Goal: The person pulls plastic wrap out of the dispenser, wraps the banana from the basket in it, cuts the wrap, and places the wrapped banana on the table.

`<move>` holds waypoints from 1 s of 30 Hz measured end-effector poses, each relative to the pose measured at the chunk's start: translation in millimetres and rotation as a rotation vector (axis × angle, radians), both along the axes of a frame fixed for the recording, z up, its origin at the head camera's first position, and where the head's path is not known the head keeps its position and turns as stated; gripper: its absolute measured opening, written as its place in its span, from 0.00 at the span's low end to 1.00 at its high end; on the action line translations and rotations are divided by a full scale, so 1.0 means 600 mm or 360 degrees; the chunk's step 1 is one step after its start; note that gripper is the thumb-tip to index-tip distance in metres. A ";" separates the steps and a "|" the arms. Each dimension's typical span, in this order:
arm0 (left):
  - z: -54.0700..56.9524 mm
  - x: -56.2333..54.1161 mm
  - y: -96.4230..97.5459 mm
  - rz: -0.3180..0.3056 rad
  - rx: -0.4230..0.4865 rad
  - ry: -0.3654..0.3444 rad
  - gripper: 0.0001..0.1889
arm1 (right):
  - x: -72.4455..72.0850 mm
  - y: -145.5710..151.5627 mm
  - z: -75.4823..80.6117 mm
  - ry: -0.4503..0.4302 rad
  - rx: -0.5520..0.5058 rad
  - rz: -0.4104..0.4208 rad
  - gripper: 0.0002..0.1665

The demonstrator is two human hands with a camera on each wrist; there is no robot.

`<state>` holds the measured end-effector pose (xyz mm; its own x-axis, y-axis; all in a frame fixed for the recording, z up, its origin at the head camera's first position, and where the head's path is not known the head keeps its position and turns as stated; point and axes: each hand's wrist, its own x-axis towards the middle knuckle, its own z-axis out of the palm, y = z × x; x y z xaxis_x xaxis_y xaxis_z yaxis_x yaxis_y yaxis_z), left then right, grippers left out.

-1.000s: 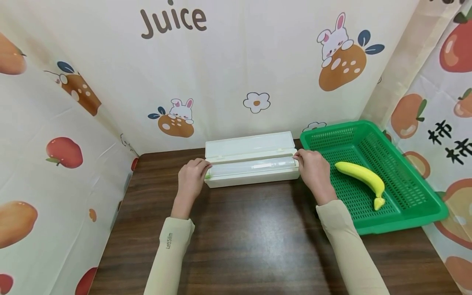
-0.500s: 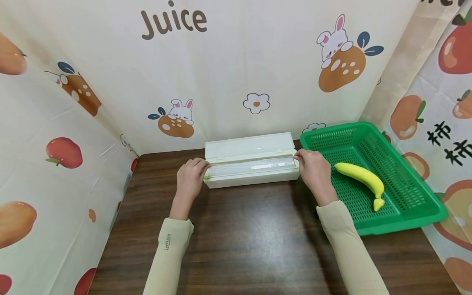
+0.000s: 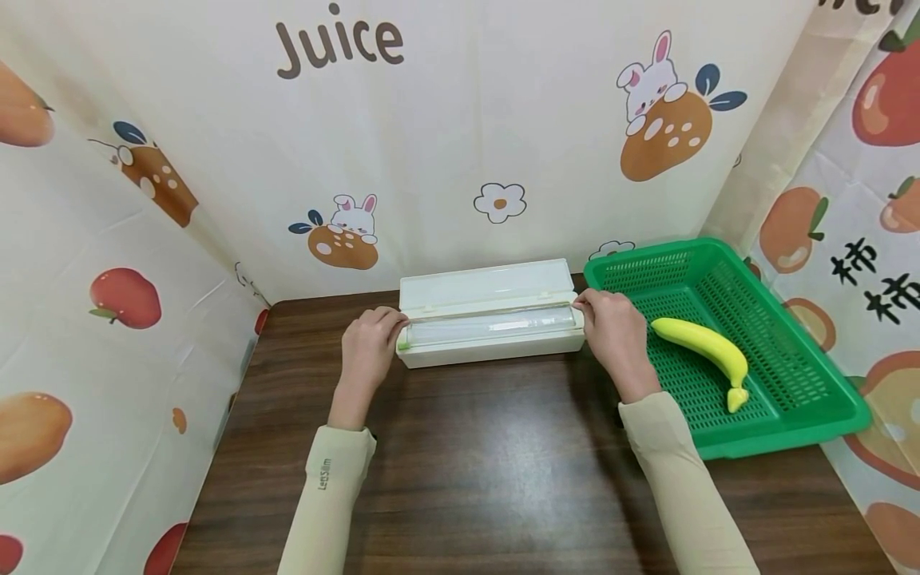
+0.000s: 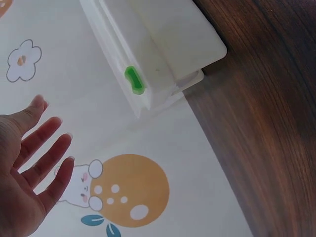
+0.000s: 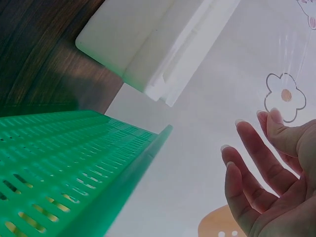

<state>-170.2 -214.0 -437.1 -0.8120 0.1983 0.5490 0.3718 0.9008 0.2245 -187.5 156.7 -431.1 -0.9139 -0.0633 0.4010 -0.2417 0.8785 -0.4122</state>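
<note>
A long white cling film dispenser [image 3: 496, 351] lies near the back of the table in the head view, its lid [image 3: 489, 278] raised at the rear. Clear cling film [image 3: 496, 324] spans its top. At the left end my left hand [image 3: 366, 343] pinches a corner of the film between thumb and index finger; my right hand [image 3: 614, 335] pinches the opposite corner. Thumb and index tips meet on the left hand [image 4: 29, 163] in its wrist view, the other fingers loosely bent. Faint film creases [image 5: 291, 54] show above the right hand [image 5: 276, 173] in the right wrist view.
Right of the dispenser stands a green plastic basket [image 3: 798, 439] holding a yellow banana [image 3: 707, 347]. Its wall [image 5: 84, 173] is close to my right hand. Behind the brown wooden table [image 3: 489, 479] hangs a fruit-and-rabbit patterned cloth [image 3: 446, 120].
My left hand has shifted slightly left, and the film between my hands looks more tautly stretched. My right hand stays nearly in place at its corner.
</note>
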 end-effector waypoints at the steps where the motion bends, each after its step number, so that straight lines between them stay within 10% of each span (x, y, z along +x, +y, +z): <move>1: 0.001 0.000 0.000 -0.0002 0.0003 0.0000 0.06 | 0.000 0.000 0.001 0.0001 -0.0001 0.0000 0.08; 30: 0.016 0.006 -0.002 -0.0028 0.0033 0.0080 0.05 | 0.007 0.000 0.022 0.0019 -0.0035 0.0010 0.10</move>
<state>-166.6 -215.1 -427.3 -0.7798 0.2006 0.5930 0.3988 0.8894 0.2236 -183.5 156.7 -417.7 -0.9086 -0.0601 0.4133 -0.2523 0.8676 -0.4285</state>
